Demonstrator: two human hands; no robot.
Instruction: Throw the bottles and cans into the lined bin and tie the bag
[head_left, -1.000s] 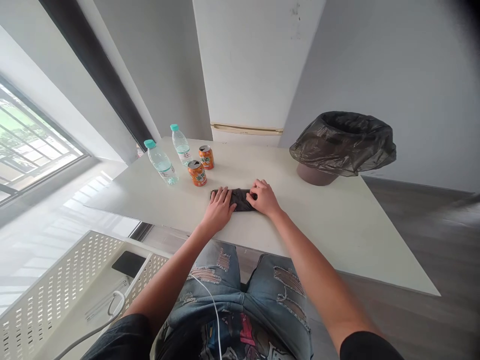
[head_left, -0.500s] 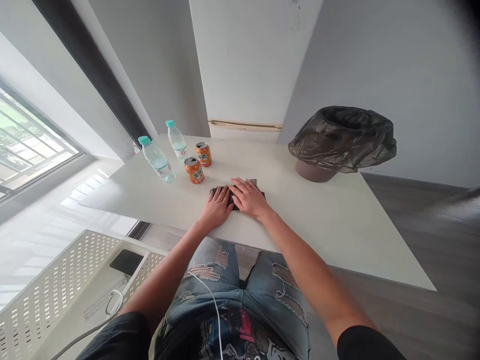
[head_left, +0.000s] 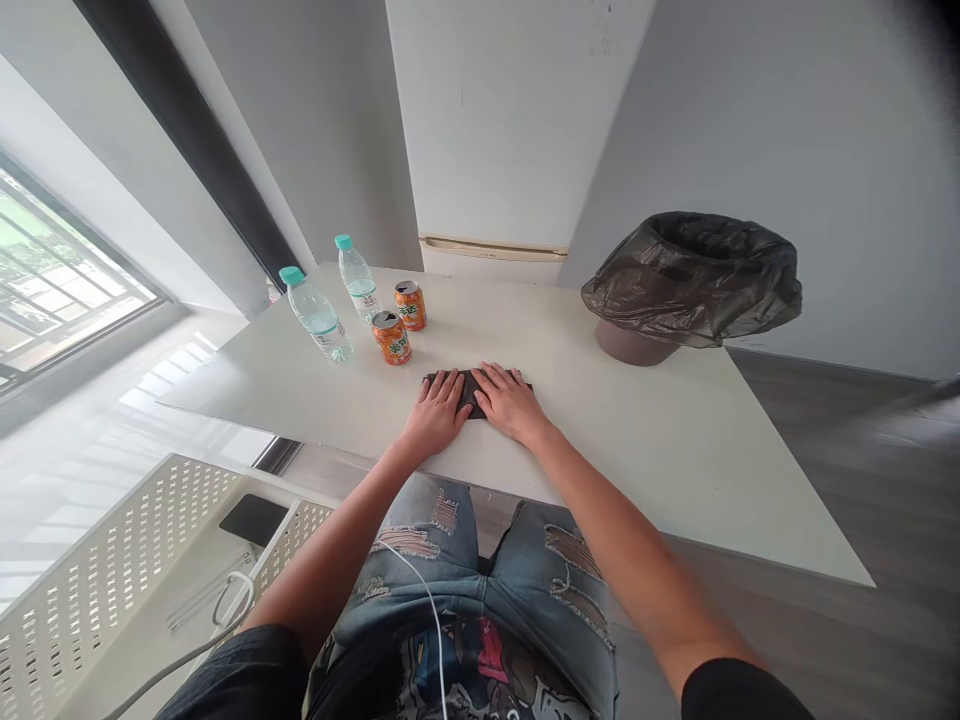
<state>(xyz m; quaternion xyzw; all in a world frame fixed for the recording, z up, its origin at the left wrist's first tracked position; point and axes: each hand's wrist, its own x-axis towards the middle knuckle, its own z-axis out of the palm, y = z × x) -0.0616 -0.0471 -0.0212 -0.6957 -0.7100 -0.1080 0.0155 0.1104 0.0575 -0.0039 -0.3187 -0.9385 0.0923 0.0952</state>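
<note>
A folded black plastic bag (head_left: 471,396) lies flat on the white table (head_left: 645,460), near its front edge. My left hand (head_left: 437,412) rests palm down on the bag's left part, fingers stretched out. On the right part lies my right hand (head_left: 510,402), also flat with its fingers extended. Both thumbs point inward, and a strip of dark plastic shows between them. Much of the bag is hidden under the hands. Just beyond my left hand stand two orange drink cans, a nearer can (head_left: 391,338) and a farther can (head_left: 410,305).
Two clear bottles with teal caps, a left bottle (head_left: 319,318) and a right bottle (head_left: 358,282), stand beside the cans. A brown bin (head_left: 636,343) lined with a black bag (head_left: 694,285) is at the back right. A white perforated basket (head_left: 142,540) holds a dark phone-like slab (head_left: 253,520).
My right hand has shifted slightly, and the bag's crumpled far edge beneath it now lies flatter and straighter. My left hand has stayed nearly in place. The view has tilted a little.
</note>
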